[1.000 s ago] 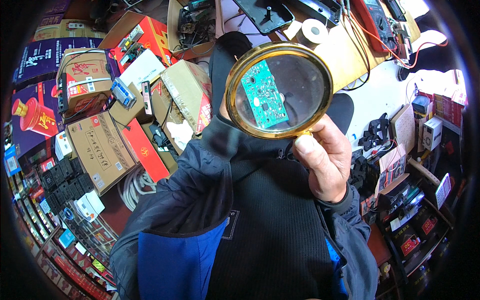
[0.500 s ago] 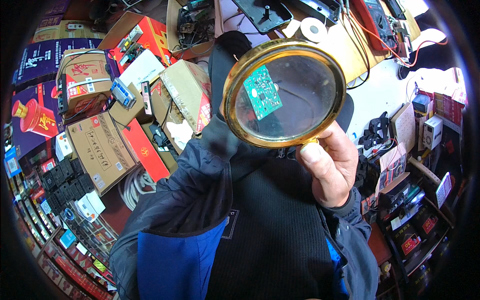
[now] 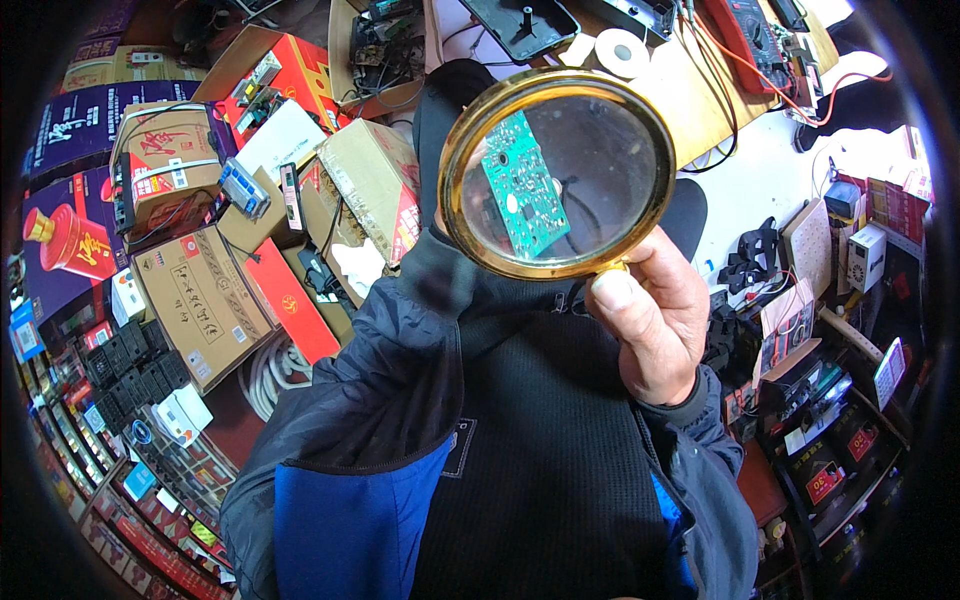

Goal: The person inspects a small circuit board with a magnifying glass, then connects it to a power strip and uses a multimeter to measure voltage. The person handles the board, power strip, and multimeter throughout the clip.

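My right hand (image 3: 655, 320) grips the short handle of a round magnifying glass (image 3: 668, 180) with a gold-coloured rim, thumb in front and fingers bent behind. Through its lens shows a green circuit board (image 3: 525, 195), tilted, its face dotted with small solder points and parts. My left hand (image 3: 474, 160) is behind the magnifying glass, at the board's left edge; the rim hides most of it. It holds the board, with what looks like a fingertip at the board's right side. The dark left sleeve reaches up to the rim.
Cardboard boxes (image 3: 200, 300) and red boxes are piled on the left, some holding electronic parts. Beyond the lens is a wooden table (image 3: 700, 110) with a roll of white tape (image 3: 621, 53), a red multimeter (image 3: 740, 45) and cables. Shelves with goods stand at lower left and right.
The magnifying glass and my right hand have shifted slightly up and left. Behind the lens the circuit board has turned and appears larger and lower. Both holds are kept.
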Demonstrator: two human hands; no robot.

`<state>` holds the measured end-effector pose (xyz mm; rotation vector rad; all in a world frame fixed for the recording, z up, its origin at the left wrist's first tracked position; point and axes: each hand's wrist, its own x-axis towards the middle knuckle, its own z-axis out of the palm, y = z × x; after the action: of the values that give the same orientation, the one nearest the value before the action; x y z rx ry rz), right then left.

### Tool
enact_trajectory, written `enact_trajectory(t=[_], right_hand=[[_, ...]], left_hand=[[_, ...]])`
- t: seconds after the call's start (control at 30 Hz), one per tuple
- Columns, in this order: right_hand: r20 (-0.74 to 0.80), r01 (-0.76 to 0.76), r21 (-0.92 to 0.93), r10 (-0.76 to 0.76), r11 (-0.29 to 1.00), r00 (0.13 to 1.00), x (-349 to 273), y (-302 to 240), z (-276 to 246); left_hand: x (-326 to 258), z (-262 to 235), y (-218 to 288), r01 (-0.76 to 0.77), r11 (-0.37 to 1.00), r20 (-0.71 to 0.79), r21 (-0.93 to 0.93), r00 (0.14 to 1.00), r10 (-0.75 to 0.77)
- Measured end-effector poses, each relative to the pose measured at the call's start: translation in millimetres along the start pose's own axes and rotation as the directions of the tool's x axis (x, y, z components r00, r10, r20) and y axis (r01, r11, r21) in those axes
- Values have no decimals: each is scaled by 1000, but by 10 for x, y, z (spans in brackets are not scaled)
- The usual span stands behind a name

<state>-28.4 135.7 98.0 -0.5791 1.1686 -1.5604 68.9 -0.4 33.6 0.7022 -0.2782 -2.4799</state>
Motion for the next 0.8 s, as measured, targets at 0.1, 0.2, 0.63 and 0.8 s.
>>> enact_trajectory(t=[0.1,0.2,0.63,0.8], right_hand=[[1,3,9,-3,1000,1000,-4,3,1],[2,-7,11,7,1000,1000,-6,-1,0],[-17,-11,-11,11,1000,1000,-19,1,0],[-17,-4,-28,3,1000,1000,-25,-2,2]], left_hand=[[4,-11,2,4,1000,22,-4,1000,-4],[-11,3,-4,-8,1000,13,22,1000,7],[-54,19,15,-19,995,1,96,1000,19],[-101,118,45,6,1000,23,6,1000,-6]])
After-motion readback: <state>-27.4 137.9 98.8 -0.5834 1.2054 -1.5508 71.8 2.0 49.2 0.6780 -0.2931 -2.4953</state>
